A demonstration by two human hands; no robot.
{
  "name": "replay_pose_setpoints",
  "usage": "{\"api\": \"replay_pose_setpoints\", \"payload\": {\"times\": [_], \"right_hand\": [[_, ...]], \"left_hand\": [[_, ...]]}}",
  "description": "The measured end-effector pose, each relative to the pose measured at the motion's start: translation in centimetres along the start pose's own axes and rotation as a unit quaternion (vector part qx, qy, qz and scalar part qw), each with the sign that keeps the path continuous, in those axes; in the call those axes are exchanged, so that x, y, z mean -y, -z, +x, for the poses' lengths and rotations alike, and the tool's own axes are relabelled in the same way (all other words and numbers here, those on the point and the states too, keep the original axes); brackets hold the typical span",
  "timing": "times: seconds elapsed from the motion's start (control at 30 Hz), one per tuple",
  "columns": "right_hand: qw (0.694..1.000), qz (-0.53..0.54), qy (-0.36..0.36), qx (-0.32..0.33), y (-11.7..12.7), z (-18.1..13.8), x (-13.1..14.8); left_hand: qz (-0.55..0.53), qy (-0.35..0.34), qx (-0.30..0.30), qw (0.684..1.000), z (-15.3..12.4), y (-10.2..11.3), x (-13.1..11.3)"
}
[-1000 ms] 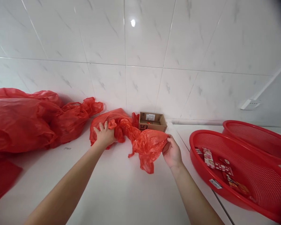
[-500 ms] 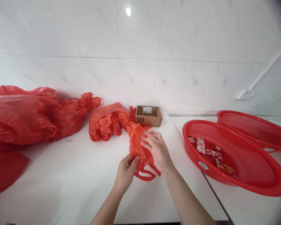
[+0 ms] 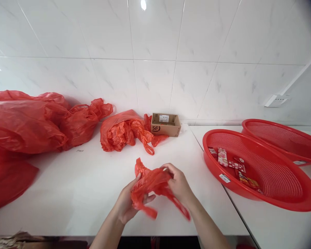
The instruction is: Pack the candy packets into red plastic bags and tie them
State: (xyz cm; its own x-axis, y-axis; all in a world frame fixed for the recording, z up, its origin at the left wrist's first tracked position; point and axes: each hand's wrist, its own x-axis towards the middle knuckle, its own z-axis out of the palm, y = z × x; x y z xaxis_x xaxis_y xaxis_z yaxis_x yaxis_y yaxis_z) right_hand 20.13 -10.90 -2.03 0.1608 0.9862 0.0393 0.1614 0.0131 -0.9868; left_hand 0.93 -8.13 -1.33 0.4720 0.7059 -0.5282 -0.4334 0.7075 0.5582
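A thin red plastic bag [image 3: 152, 181] hangs crumpled between my two hands above the white table, its handle loops dangling toward me. My left hand [image 3: 129, 200] grips its left side, thumb on top and fingers underneath. On the other side, my right hand [image 3: 177, 183] is closed on the bag, with some fingertips hidden by the plastic. Farther back lies a heap of crumpled red bags [image 3: 124, 131], one handle loop trailing toward the front. Beside that heap stands a small open cardboard box [image 3: 168, 129] with SF printed on it.
Large filled red bags [image 3: 28, 128] cover the table's left side. On the right sits a red plastic basket [image 3: 280, 173] holding several small snack packets [image 3: 223, 157]. Behind it is a second red basket [image 3: 282, 135]. A tiled wall [image 3: 155, 86] closes off the back.
The bag has come away from the heap and nearer to me, now gathered between both hands. My right hand, spread beside it earlier, has closed on it. The view has shifted slightly.
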Motion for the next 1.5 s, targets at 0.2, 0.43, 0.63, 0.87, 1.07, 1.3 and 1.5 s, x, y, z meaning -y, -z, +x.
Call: {"api": "replay_pose_setpoints", "payload": {"times": [0.2,0.43,0.63,0.87,1.07,1.3,1.5], "right_hand": [[0.994,-0.047,-0.001,-0.103,4.6,1.2,-0.5],[0.969,-0.196,0.059,-0.139,3.8,0.9,0.3],[0.970,-0.197,0.118,-0.076,2.2,-0.1,1.2],[0.989,-0.124,0.073,0.028,5.6,-1.1,0.7],[0.979,-0.201,0.015,-0.009,10.2,-0.2,1.8],[0.936,-0.236,0.250,0.080,3.5,-3.6,6.1],[0.869,-0.418,0.053,0.260,8.2,-1.7,2.9]], "left_hand": [[0.086,-0.114,-0.102,0.985,-0.4,6.3,-1.8],[0.467,-0.546,-0.252,0.649,-2.8,1.4,1.1],[0.715,-0.494,-0.209,0.447,2.0,-1.3,4.9],[0.756,-0.362,-0.303,0.454,4.1,2.6,-1.6],[0.795,-0.299,-0.236,0.472,0.9,2.1,-2.3],[0.676,-0.265,-0.054,0.686,-1.8,-1.4,-1.3],[0.301,-0.107,0.094,0.943,-3.2,1.2,-3.1]]}}
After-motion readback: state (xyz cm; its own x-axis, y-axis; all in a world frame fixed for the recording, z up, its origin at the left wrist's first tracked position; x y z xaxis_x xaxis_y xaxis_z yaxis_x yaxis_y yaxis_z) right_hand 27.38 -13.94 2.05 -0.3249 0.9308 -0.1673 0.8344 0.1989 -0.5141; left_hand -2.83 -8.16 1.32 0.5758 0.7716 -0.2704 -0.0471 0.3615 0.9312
